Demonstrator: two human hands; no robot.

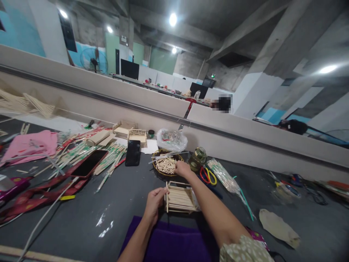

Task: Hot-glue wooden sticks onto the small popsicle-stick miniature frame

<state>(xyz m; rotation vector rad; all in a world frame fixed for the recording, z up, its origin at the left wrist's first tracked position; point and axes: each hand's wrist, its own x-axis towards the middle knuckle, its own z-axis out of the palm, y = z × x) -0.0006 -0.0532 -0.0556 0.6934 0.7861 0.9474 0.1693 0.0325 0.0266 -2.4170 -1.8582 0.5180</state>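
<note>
My left hand [156, 202] pinches the left edge of a small wooden stick model [180, 198], a slatted base with raised rails, lying on the dark table in front of me. My right hand [182, 169] reaches over the right rim of a round wicker basket [154, 170]. Its fingers are drawn together at a heap of short wooden sticks [165, 163] there; whatever they grip is hidden. My right forearm passes just over the model's right end. A folded purple cloth [171, 242] lies nearest me.
A green glass jar [198, 160], scissors with red and yellow handles [208, 176] and bagged sticks [225, 176] lie to the right. Behind the basket sits a plastic bag [172, 140]. Leftward are phones [133, 153], long wrapped sticks [113, 158] and finished stick models [137, 136]. A low partition [152, 112] bounds the table's back.
</note>
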